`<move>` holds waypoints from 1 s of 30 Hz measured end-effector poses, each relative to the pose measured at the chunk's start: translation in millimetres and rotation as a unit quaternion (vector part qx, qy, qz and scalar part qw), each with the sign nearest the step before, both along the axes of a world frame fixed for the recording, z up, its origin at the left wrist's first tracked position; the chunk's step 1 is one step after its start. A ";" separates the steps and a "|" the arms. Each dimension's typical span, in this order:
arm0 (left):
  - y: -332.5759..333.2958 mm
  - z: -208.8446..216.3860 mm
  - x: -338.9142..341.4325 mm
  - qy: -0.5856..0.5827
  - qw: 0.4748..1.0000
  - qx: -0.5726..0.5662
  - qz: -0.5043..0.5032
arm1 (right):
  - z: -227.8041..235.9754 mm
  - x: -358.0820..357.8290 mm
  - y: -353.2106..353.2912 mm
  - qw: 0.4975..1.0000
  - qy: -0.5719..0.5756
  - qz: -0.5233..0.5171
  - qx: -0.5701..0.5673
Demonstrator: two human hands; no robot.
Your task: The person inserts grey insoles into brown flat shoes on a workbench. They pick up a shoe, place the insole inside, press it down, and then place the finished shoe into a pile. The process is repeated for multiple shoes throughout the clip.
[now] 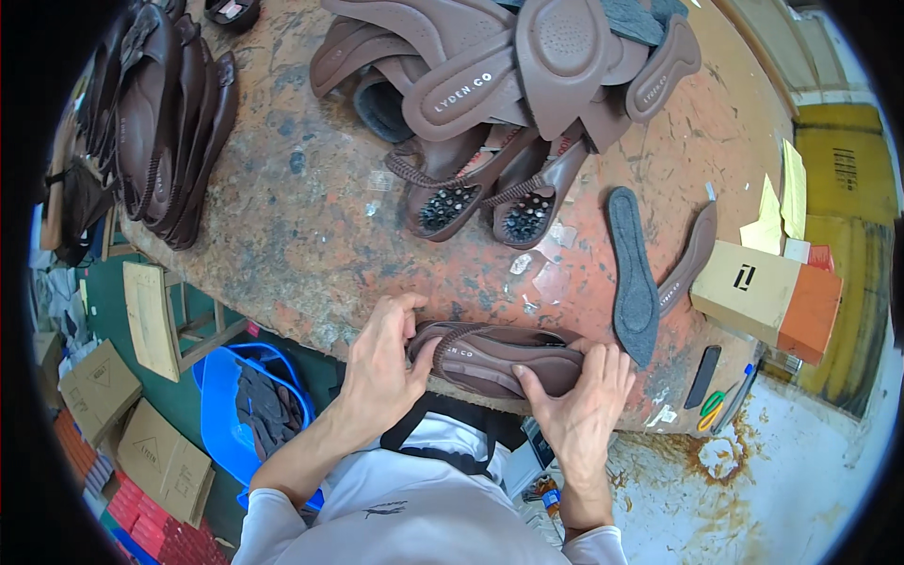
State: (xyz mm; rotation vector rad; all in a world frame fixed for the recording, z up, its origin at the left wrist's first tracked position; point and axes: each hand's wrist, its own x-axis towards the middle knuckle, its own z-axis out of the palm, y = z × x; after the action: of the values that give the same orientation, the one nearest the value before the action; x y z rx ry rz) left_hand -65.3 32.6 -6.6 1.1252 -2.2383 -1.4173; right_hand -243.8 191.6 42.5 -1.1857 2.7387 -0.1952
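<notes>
A brown slingback shoe (500, 388) lies sideways at the table's near edge, with a brown printed insole (490, 359) inside it. My left hand (384, 356) holds the heel end, its thumb at the elastic strap and its fingers curled over the far side. At the toe end my right hand (586, 395) grips the shoe, thumb pressed on the insole and fingers bent around the far rim. Just right of the shoe lies a grey felt-like insole (633, 273), underside up. Beside it a brown insole (692, 259) rests on its edge.
Ahead sit a heap of brown insoles (562, 58) and two shoes (527, 212) with dark studded patches. More brown shoes (160, 141) stand nested at far left. A cardboard box (749, 292), a black phone-like bar (703, 377) and scissors (713, 407) lie right. Below left stands a blue bin (221, 400).
</notes>
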 end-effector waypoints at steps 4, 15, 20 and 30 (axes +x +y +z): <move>-1.7 -1.9 -2.6 0.029 0.997 -0.064 -0.025 | -13.4 2.7 -1.9 1.000 0.009 0.000 0.017; 78.5 -44.1 -34.1 0.034 0.898 -0.247 -0.364 | 14.6 5.4 8.4 0.981 -0.129 0.147 0.008; 87.7 -40.3 -42.7 -0.001 0.910 -0.202 -0.363 | 10.2 45.2 24.8 0.987 -0.134 0.092 0.016; 86.0 -31.3 -43.8 -0.001 0.896 -0.256 -0.364 | -24.3 -0.3 -2.1 0.987 -0.136 0.076 0.036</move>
State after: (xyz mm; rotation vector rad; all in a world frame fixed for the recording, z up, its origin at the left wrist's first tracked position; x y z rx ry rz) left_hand -109.1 118.7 -37.9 0.1018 -2.9329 -0.8816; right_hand -244.1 189.5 18.2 -1.2408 2.3916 -0.2192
